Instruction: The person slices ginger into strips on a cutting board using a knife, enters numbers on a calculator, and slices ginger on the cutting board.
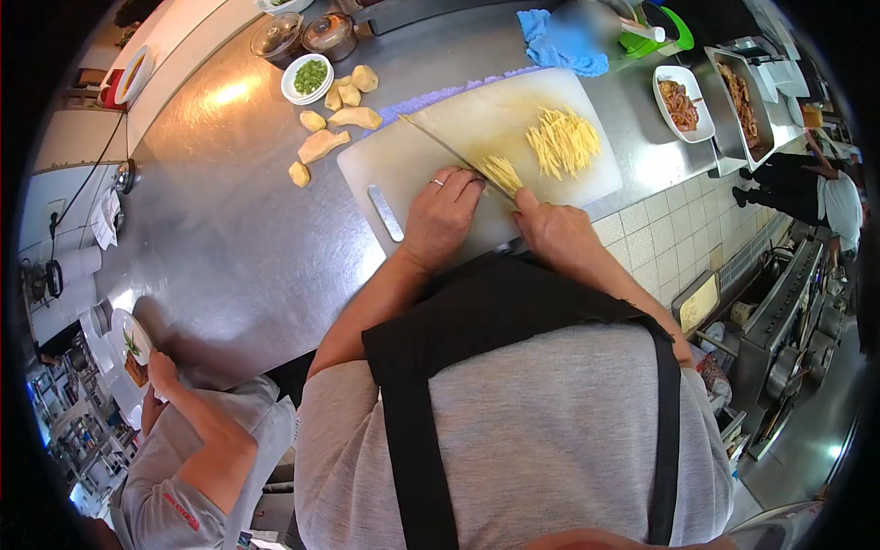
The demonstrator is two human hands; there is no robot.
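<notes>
My right hand [555, 231] grips the handle of a long kitchen knife [438, 144], whose blade points to the far left across a white cutting board [376, 165]. Close against the near side of the blade, my left hand [444, 213] presses down with curled fingers. A bit of yellow potato shows at its fingertips; the rest is hidden under them. Freshly cut potato sticks [500, 172] lie just beyond the blade. Farther right on the board spreads a larger pile of potato sticks [564, 142].
Several peeled potatoes [323, 144] sit left of the board, near a bowl of chopped greens [310, 78]. A blue cloth [561, 41] lies behind. At right stand a white dish [683, 105] and a metal tray [761, 147] of cooked strips. A co-worker's hand [163, 374] holds a plate.
</notes>
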